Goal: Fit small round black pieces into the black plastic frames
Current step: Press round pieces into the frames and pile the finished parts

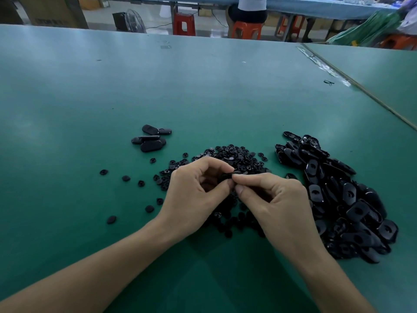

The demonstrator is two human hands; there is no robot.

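Both hands meet low over the green table [203,86], above the heap of small round pieces [234,154]. Left hand [198,188]: fingers curled, thumb and forefinger pinching one black frame [228,175]. Right hand [275,199]: pinching the same frame from the other side, fingertips touching the left's. Whether a round piece sits in it, cannot tell. Large pile of loose frames [338,195] just right of the hands. A few separate frames [151,138] lie beyond, to the left.

The left hand [194,195] and right hand [278,204] hide most of the part [227,175] they pinch. The top edge cuts off a seated person [250,9].
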